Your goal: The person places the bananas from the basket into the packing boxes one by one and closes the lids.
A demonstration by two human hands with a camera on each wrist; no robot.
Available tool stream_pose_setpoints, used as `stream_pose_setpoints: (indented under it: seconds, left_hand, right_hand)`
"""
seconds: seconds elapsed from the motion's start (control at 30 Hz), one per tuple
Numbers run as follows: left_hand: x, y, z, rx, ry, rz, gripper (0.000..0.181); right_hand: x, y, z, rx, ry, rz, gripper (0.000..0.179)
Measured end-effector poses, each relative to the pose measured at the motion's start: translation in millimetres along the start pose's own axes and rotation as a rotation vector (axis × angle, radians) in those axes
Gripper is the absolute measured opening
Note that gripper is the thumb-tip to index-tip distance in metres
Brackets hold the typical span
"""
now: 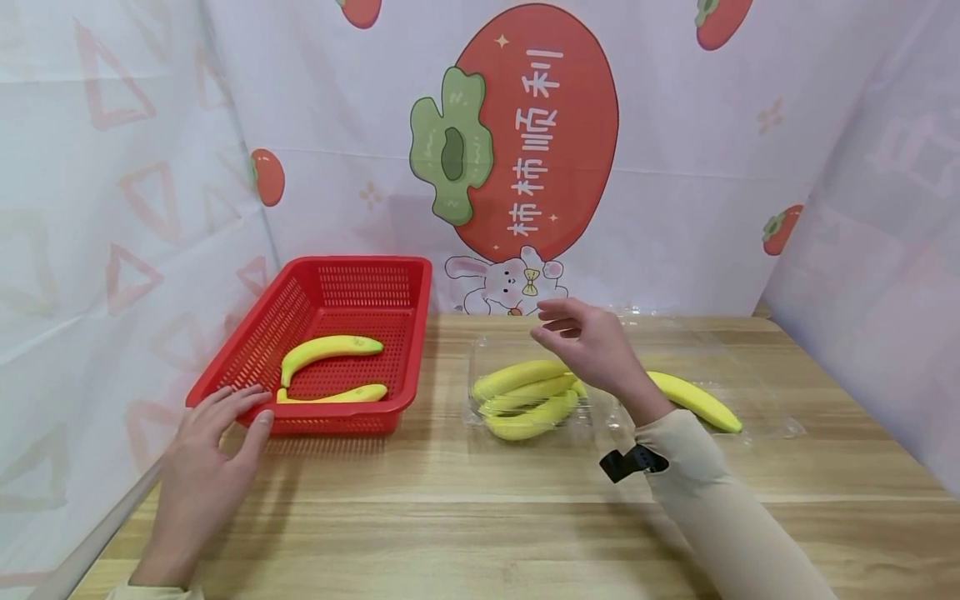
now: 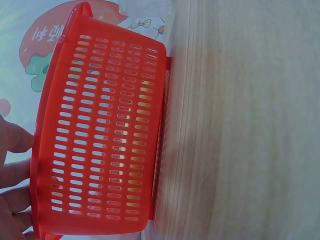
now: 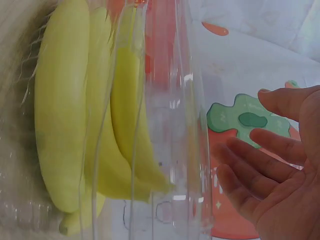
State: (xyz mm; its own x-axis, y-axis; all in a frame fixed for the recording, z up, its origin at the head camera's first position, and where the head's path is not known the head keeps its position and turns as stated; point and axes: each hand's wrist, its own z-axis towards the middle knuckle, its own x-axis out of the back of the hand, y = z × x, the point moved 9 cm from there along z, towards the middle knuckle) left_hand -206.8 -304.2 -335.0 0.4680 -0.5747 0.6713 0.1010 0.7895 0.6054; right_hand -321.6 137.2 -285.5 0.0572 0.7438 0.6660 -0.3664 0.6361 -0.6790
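Note:
My left hand (image 1: pixel 213 467) rests its fingers on the near left corner of the red plastic basket (image 1: pixel 422 333). In the left wrist view its fingertips meet the rim of the basket (image 2: pixel 110 125). Inside lie a curved banana (image 1: pixel 330 348) and a second banana (image 1: pixel 352 395), partly hidden by the near wall. My right hand (image 1: pixel 592 342) hovers over a clear plastic container (image 1: pixel 474 367), holding nothing, its fingers loosely bent. Several bananas (image 1: pixel 525 400) fill the container's left part. The right wrist view shows the bananas (image 3: pixel 62 110) through the plastic, beside the spread right hand (image 3: pixel 275 165).
Another banana (image 1: pixel 697 402) lies at the container's right side, partly behind the right forearm, by a clear plastic sheet or lid (image 1: pixel 757 400). The wooden table (image 1: pixel 465 533) meets a printed curtain (image 1: pixel 337 108) at the back and sides.

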Motion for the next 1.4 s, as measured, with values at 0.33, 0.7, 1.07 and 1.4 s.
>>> stream_pose_setpoints:
  seconds: [0.33, 0.7, 1.07, 1.4]
  left_hand:
    - [-0.5, 0.3, -0.1, 0.003, -0.003, -0.01, 0.043]
    - [-3.5, 3.1, 0.6, -0.003, -0.005, -0.002, 0.044]
    - [-2.9, 2.2, 1.5, 0.007, -0.005, 0.001, 0.044]
    - [-3.2, -1.8, 0.0, 0.026, -0.016, 0.011, 0.045]
  right_hand:
    - [-17.4, -23.4, 8.0, 0.072, -0.025, 0.049, 0.047]
    - [-39.3, -50.4, 14.8, 0.111, -0.05, 0.098, 0.044]
    - [-67.5, -78.7, 19.3, 0.138, -0.091, 0.115, 0.042]
    - [-97.6, -110.9, 23.1, 0.159, -0.154, 0.124, 0.041]
